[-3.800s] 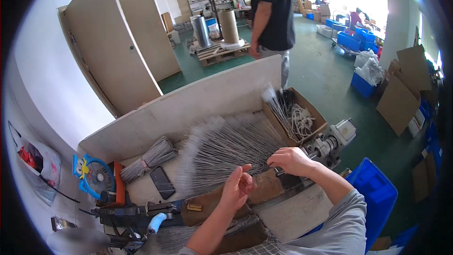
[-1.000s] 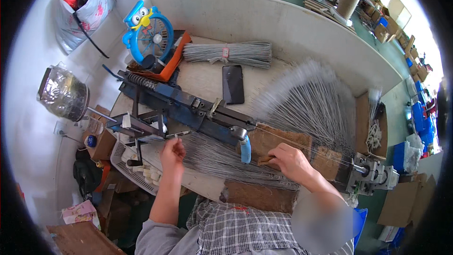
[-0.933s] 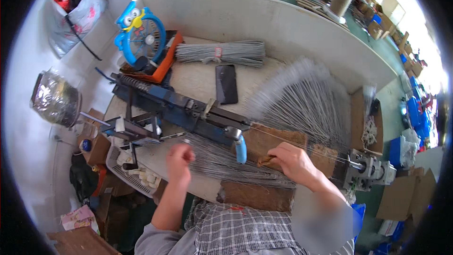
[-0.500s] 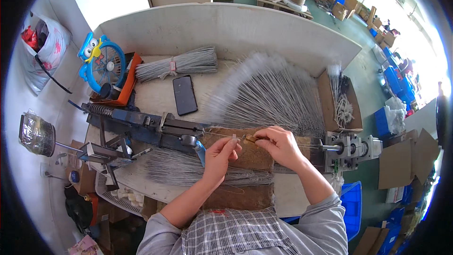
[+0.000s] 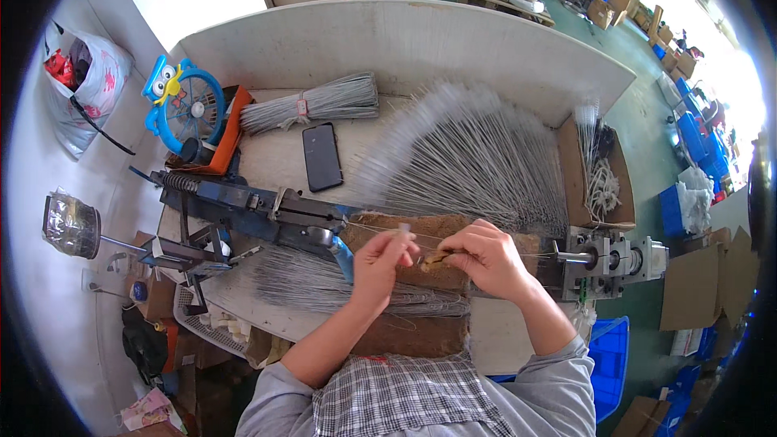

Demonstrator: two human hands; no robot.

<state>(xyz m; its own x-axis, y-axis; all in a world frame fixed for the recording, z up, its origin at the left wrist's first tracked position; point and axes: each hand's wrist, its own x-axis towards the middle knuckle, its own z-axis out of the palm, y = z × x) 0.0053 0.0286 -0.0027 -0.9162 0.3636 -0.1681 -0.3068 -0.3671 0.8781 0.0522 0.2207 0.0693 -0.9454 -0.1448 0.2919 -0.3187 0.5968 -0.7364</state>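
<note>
Over a brown fabric pad (image 5: 421, 280), my left hand (image 5: 376, 269) is closed in a pinch on a small whitish piece (image 5: 405, 230) that sticks up from the fingertips. Just to its right, my right hand (image 5: 492, 263) grips a small brass-coloured tool (image 5: 433, 260), whose exact kind I cannot make out. The tool's left end is close to my left fingertips. Behind both hands a thin wire (image 5: 368, 227) runs between the dark metal fixture (image 5: 283, 214) on the left and the metal spindle (image 5: 576, 258) on the right.
A wide fan of thin grey wires (image 5: 486, 158) covers the back of the bench, with a tied bundle (image 5: 340, 101) and a black phone (image 5: 322, 157) to its left. More wires (image 5: 303, 282) lie in front of the fixture. An open cardboard box (image 5: 619, 194) stands at right.
The brass-coloured tool in my right hand has dropped slightly and swung nearer to level. My left hand keeps its pinch on the whitish piece, which stands higher. The whole view has shifted a little.
</note>
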